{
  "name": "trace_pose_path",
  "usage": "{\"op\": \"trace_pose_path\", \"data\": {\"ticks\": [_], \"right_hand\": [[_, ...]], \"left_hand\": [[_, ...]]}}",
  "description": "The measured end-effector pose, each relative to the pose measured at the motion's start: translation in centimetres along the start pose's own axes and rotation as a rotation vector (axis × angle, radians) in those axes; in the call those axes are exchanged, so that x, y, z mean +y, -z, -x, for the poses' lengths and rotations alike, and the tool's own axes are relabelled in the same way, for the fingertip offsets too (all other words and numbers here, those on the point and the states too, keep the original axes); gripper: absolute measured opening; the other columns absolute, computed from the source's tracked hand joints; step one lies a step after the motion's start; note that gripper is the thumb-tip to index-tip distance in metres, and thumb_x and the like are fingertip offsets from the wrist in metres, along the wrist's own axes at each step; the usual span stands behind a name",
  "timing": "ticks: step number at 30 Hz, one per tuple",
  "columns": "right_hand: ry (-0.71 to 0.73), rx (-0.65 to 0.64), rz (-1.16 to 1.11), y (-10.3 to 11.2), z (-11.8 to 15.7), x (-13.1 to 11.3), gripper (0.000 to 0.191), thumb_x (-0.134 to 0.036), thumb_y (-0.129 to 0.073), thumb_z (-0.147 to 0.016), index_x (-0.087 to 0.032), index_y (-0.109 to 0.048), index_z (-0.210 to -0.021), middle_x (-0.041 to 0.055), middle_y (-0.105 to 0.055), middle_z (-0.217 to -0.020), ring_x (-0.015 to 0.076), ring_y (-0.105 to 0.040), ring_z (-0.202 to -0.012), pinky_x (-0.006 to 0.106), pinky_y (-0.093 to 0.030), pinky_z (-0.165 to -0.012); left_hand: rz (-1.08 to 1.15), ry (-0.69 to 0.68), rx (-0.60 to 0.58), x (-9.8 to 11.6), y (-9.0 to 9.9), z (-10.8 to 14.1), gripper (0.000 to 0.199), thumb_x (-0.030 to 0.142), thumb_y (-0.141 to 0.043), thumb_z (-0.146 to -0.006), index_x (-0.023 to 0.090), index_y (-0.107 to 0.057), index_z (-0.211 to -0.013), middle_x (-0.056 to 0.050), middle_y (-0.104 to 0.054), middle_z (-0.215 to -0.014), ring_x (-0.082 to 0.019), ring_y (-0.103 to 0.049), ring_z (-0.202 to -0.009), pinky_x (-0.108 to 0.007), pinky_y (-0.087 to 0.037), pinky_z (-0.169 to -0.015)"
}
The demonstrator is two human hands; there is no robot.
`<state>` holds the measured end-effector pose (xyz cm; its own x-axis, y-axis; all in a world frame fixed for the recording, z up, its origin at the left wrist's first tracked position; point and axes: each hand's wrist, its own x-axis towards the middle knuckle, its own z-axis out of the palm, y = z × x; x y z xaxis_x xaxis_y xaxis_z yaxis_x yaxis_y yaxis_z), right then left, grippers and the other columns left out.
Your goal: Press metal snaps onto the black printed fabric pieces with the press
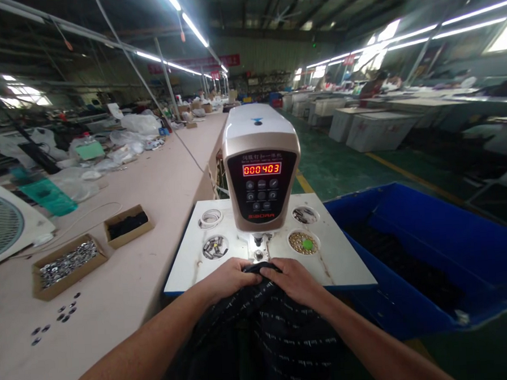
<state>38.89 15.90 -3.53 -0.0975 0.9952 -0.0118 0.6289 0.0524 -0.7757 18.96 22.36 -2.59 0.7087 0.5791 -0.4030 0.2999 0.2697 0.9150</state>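
Observation:
A dark garment with lines of white print (286,335) hangs down in front of the white machine table (190,273). My left hand (230,279) pinches the garment's top edge from the left, and my right hand (294,278) pinches it from the right, close beside. The held edge lies just in front of the pressing head (258,249) of a snap-button machine (261,135), whose red display reads 000403. Round wells in the table hold gold buttons (297,241) with a green piece, metal parts (215,247), rings and more small pieces.
On the pink table (168,183) at left are a carton of metal buttons (68,263), a smaller carton with dark contents (128,224), several loose buttons and a fan (4,220). A large blue bin (472,224) with dark cloth stands at right.

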Motion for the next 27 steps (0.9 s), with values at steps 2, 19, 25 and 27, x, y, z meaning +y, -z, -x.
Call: {"op": "trace_pose_path", "data": {"ticks": [2, 19, 25, 27], "right_hand": [[-0.025, 0.045, 0.058, 0.3, -1.5, 0.3, 0.036, -0.046, -0.054, -0.095, -0.019, -0.070, -0.077, 0.0046, -0.073, -0.078, 0.0198, -0.063, -0.074, 0.027, -0.035, -0.063], [-0.071, 0.123, -0.015, 0.9, -6.1, 2.0, 0.026, -0.038, -0.061, -0.087, -0.017, -0.072, -0.076, -0.0005, -0.072, -0.074, 0.0172, -0.061, -0.070, 0.024, -0.036, -0.061], [-0.085, 0.126, -0.013, 0.8, -6.3, 2.0, 0.024, -0.036, -0.062, -0.086, -0.017, -0.071, -0.073, -0.0009, -0.070, -0.072, 0.0170, -0.060, -0.069, 0.024, -0.035, -0.060], [-0.081, 0.137, -0.003, 0.6, -6.3, 2.0, 0.024, -0.036, -0.062, -0.086, -0.017, -0.071, -0.074, -0.0001, -0.071, -0.073, 0.0176, -0.061, -0.071, 0.024, -0.036, -0.061]], "left_hand": [[-0.013, -0.005, 0.042, 0.6, 0.7, -1.2, 0.030, 0.038, -0.075, -0.069, 0.015, -0.071, -0.088, -0.002, -0.072, -0.076, -0.016, -0.061, -0.065, -0.028, -0.046, -0.067], [-0.060, -0.033, 0.138, 0.8, 3.3, -5.5, 0.032, 0.038, -0.079, -0.066, 0.014, -0.073, -0.086, -0.004, -0.072, -0.080, -0.020, -0.062, -0.075, -0.030, -0.045, -0.072], [0.064, 0.057, 0.094, 0.8, 3.2, -5.4, 0.045, 0.045, -0.083, -0.059, 0.014, -0.072, -0.090, -0.005, -0.075, -0.083, -0.023, -0.067, -0.075, -0.034, -0.049, -0.076], [0.083, 0.065, 0.091, 0.7, 3.1, -5.4, 0.046, 0.045, -0.084, -0.058, 0.014, -0.072, -0.090, -0.006, -0.075, -0.084, -0.022, -0.067, -0.075, -0.034, -0.050, -0.077]]}}
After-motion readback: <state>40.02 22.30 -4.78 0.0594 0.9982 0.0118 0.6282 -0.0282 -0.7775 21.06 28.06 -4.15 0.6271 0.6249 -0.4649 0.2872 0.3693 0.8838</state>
